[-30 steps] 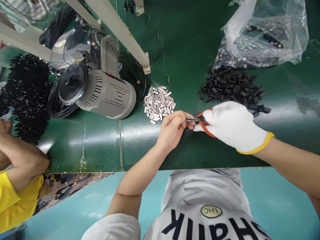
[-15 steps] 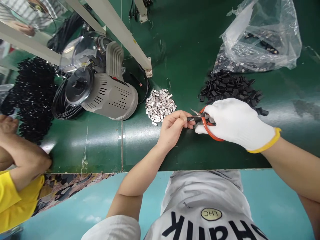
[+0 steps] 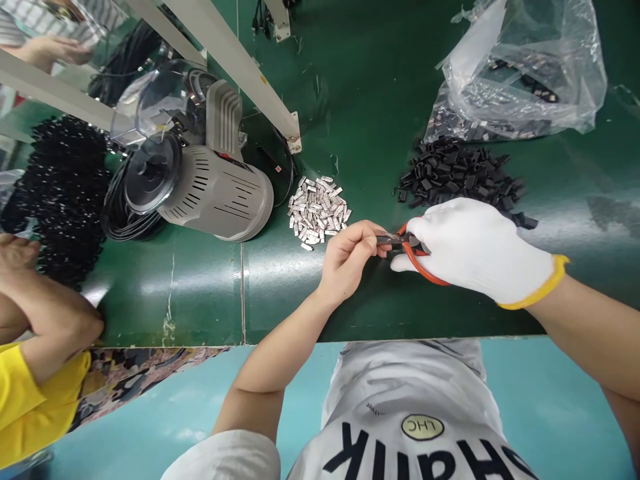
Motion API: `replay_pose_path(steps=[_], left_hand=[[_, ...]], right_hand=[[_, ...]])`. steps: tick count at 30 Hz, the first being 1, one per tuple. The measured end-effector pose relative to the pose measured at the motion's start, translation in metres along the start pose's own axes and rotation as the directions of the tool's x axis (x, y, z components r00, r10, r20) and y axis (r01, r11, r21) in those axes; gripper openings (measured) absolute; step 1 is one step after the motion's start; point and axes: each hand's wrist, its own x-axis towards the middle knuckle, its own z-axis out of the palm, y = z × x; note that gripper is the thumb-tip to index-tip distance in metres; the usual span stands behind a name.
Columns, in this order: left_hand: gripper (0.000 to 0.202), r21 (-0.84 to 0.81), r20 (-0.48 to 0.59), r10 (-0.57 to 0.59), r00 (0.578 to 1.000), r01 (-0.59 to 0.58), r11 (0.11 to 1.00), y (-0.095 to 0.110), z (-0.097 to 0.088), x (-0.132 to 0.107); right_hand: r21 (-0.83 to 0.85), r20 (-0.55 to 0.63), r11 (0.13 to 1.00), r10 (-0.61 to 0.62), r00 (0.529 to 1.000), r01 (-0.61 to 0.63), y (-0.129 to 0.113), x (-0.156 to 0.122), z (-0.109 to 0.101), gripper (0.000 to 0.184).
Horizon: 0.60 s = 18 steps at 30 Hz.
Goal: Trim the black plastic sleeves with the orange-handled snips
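My right hand (image 3: 475,250), in a white glove with a yellow cuff, grips orange-handled scissors (image 3: 415,257) over the green table (image 3: 200,280). The blades point left and meet my bare left hand (image 3: 350,257), whose fingers pinch a small dark part at the blade tips; the part is mostly hidden. A pile of small silver metal pieces (image 3: 319,209) lies just beyond my left hand. A heap of small black parts (image 3: 460,175) lies beyond my right hand.
A grey cylindrical machine (image 3: 210,187) lies at the left with black cables around it. A clear plastic bag (image 3: 520,67) with more black parts is at the back right. Another person's arm (image 3: 45,313) with a yellow sleeve rests at the left edge beside more black parts (image 3: 60,193).
The scissor blades, seen apart half a second ago, have closed against the part in my left fingers. Both hands have stayed nearly in place.
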Motion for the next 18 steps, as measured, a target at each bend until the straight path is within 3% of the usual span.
replay_pose_path(steps=[11, 18], left_hand=[[0.033, -0.027, -0.046, -0.016, 0.999, 0.015, 1.0, -0.006, 0.002, -0.001], [0.032, -0.026, -0.059, -0.015, 0.998, 0.014, 1.0, -0.01, 0.002, 0.0]], right_hand=[[-0.053, -0.005, 0.998, 0.022, 1.0, -0.023, -0.005, -0.004, 0.005, 0.061], [-0.032, -0.012, 0.993, 0.117, 0.993, -0.118, -0.009, -0.005, 0.011, 0.066]])
